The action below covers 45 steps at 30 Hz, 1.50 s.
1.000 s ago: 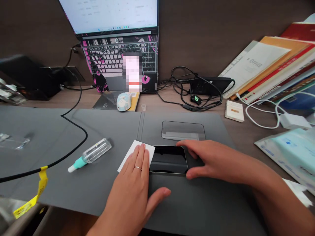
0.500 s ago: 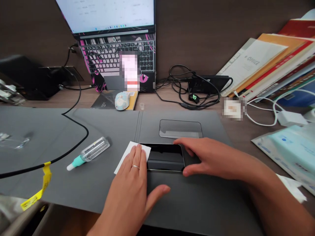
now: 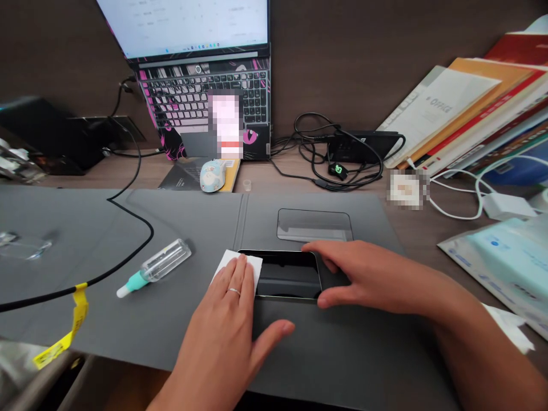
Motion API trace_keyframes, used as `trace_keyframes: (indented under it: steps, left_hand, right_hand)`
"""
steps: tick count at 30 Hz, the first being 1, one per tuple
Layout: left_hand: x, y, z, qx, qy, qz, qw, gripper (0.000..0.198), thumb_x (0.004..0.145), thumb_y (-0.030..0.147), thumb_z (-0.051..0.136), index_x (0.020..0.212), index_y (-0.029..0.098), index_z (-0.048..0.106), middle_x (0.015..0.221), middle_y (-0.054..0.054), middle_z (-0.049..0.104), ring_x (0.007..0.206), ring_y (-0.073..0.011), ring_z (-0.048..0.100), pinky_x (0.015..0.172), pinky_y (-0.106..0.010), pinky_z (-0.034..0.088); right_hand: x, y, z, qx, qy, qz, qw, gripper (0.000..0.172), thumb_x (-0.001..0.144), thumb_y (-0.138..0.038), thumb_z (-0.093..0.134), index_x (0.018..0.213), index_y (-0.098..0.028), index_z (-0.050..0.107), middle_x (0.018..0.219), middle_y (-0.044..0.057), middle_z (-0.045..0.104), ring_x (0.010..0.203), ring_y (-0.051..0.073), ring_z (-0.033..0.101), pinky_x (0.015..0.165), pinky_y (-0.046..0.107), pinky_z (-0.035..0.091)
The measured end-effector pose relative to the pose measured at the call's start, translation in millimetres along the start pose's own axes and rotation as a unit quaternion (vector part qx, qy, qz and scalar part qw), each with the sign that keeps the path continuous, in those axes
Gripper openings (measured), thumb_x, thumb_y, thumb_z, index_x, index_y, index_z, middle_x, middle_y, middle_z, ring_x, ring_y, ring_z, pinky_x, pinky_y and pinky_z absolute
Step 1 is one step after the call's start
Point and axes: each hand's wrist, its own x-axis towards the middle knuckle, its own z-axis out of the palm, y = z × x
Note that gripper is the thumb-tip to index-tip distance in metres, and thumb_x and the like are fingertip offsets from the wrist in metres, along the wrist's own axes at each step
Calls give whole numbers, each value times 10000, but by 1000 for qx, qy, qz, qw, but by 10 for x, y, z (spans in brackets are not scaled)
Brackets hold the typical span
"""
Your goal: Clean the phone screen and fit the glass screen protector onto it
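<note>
A smartphone [image 3: 287, 275] with a black screen lies flat on the grey desk mat [image 3: 325, 348]. My left hand [image 3: 225, 322] is open, its fingers stretched flat over a white wipe [image 3: 233, 258] that covers the phone's left end. On one finger there is a ring. At the phone's right end, my right hand [image 3: 355, 274] grips its edges, forefinger at the far corner and thumb at the near one. Just beyond the phone lies a clear screen protector [image 3: 314, 224] with a black border. Left of the wipe, a clear bottle [image 3: 165, 261] with a teal-and-white top rests on its side.
At the back stands an open laptop [image 3: 205, 97] with a mouse [image 3: 213, 175] before it. A black cable [image 3: 128, 260] crosses the mat at left. Cords and a black adapter [image 3: 363, 147], leaning books [image 3: 471, 114] and a wipes packet [image 3: 505, 257] occupy the right side.
My left hand has shifted slightly, and less of the wipe shows along its left side. My right hand and the phone have stayed in place.
</note>
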Motion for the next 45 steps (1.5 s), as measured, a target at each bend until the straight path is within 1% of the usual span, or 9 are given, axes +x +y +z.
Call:
trace_keyframes:
  steps: [4, 12, 15, 19, 25, 31, 37, 40, 45]
  left_hand:
    - [138, -47, 16, 0, -21, -5, 1000, 755, 1029, 629, 257, 1344, 22, 576, 1360, -216, 649, 1303, -361, 595, 979, -492, 600]
    - [-16, -31, 18, -7, -9, -2, 1000, 763, 1011, 645, 322, 1363, 10, 555, 1378, -229, 632, 1318, -365, 582, 945, -490, 617]
    - [46, -41, 46, -23, -20, -3, 1000, 765, 1010, 649, 327, 1401, 22, 526, 1424, -217, 600, 1361, -361, 543, 987, -498, 595]
    - [96, -48, 32, -46, -32, -8, 998, 739, 1010, 639, 350, 1427, 49, 505, 1445, -197, 588, 1373, -347, 534, 1021, -499, 575]
    - [1, -20, 16, -34, -16, 12, 999, 763, 993, 663, 368, 1420, 47, 507, 1427, -210, 600, 1340, -361, 566, 979, -484, 598]
    - [130, 7, 87, -37, -16, 6, 999, 805, 983, 677, 386, 1428, 13, 482, 1444, -231, 578, 1376, -370, 527, 1033, -501, 561]
    - [-36, 68, 46, -22, 8, 23, 999, 851, 955, 717, 404, 1448, 25, 457, 1432, -234, 588, 1358, -365, 547, 1016, -478, 564]
    - [-37, 95, 64, -22, 14, 15, 1000, 877, 946, 733, 400, 1456, 21, 444, 1436, -248, 578, 1369, -374, 533, 1031, -486, 549]
    - [110, 156, 146, -27, -4, 4, 1000, 916, 959, 739, 335, 1464, -20, 420, 1457, -292, 537, 1395, -390, 499, 1066, -519, 517]
  right_hand:
    - [-2, 3, -3, 10, 4, -4, 1000, 746, 796, -700, 686, 1362, -222, 592, 989, 54, 719, 849, 266, 676, 712, 358, 476]
    - [0, 0, 9, 1, 3, 3, 1000, 781, 785, -675, 708, 1401, -212, 576, 1035, 76, 729, 869, 279, 680, 738, 369, 489]
    - [-5, 4, 10, -4, -6, 3, 1000, 839, 770, -678, 718, 1433, -191, 555, 1056, 98, 727, 896, 296, 677, 755, 384, 497]
    - [-15, -14, -9, 8, -3, 1, 1000, 825, 774, -689, 699, 1421, -191, 571, 1059, 104, 728, 905, 306, 674, 764, 405, 507]
    - [-20, -51, -28, 6, -2, 4, 1000, 811, 778, -684, 695, 1408, -186, 580, 1053, 103, 730, 895, 302, 674, 762, 407, 509]
    - [-22, -50, -36, 14, -3, -3, 1000, 784, 780, -677, 704, 1381, -184, 597, 1080, 103, 729, 925, 307, 674, 772, 391, 498]
    - [-27, -37, -24, 8, 3, -4, 1000, 761, 786, -661, 707, 1380, -198, 596, 1031, 87, 727, 888, 289, 675, 764, 381, 492]
    - [-21, -39, -20, 10, -1, -4, 1000, 759, 773, -631, 732, 1384, -203, 591, 1070, 93, 729, 903, 292, 674, 770, 387, 497]
    - [-31, -35, -17, 25, -4, -9, 1000, 761, 749, -556, 774, 1394, -198, 587, 1198, 115, 715, 982, 309, 669, 819, 409, 511]
